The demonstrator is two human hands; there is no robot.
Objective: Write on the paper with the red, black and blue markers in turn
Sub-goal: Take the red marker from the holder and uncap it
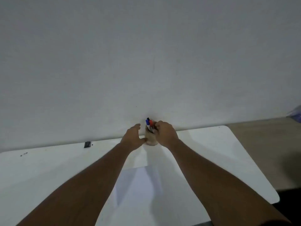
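Note:
A tan cup [151,139] stands at the back of the white table, against the wall. The blue marker [147,123], the red marker [151,123] and the black marker [148,119] stick up out of it. My right hand [165,133] is at the cup's rim on the right, its fingers curled and pinched against the red marker. My left hand [133,137] is just left of the cup with its fingers spread and the thumb touching the cup's side. A white sheet of paper [140,185] lies on the table between my forearms.
The white table [211,152] runs up to a plain grey wall, and its rounded right corner ends at a beige floor. A small black object [87,144] sits near the back edge on the left. A few dark specks [24,154] lie at the far left.

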